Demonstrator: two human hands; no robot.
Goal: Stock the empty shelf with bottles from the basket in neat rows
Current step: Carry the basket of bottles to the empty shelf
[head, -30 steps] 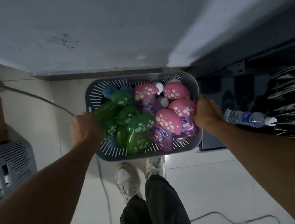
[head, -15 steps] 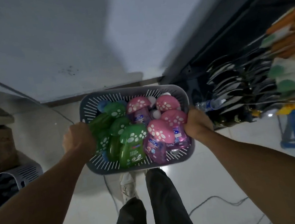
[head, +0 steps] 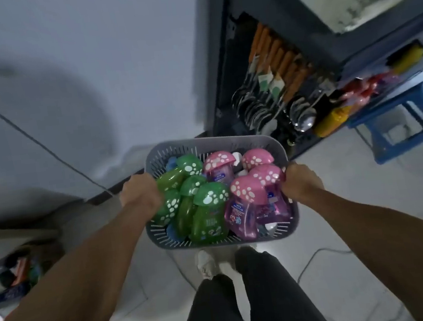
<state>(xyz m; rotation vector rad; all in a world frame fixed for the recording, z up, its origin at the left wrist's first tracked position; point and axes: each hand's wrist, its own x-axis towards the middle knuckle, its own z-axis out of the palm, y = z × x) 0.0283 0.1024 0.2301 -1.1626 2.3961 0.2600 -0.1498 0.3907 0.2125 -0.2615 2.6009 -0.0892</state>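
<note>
I carry the basket [head: 211, 144] out in front of me above my feet, with my left grip [head: 139, 192] curled over its left rim and my right grip [head: 301, 180] over its right rim. Piled with green bottles [head: 207, 221] and pink bottles [head: 248, 191], it is probably fairly heavy, and its slotted plastic may flex. The bottles look glossy and slippery, so I would take each by its body below the mushroom cap.

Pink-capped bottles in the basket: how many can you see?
4 pink-capped bottles, all in the grey basket's right half: far left, far right, middle right, nearest. Others may be buried underneath.
</note>
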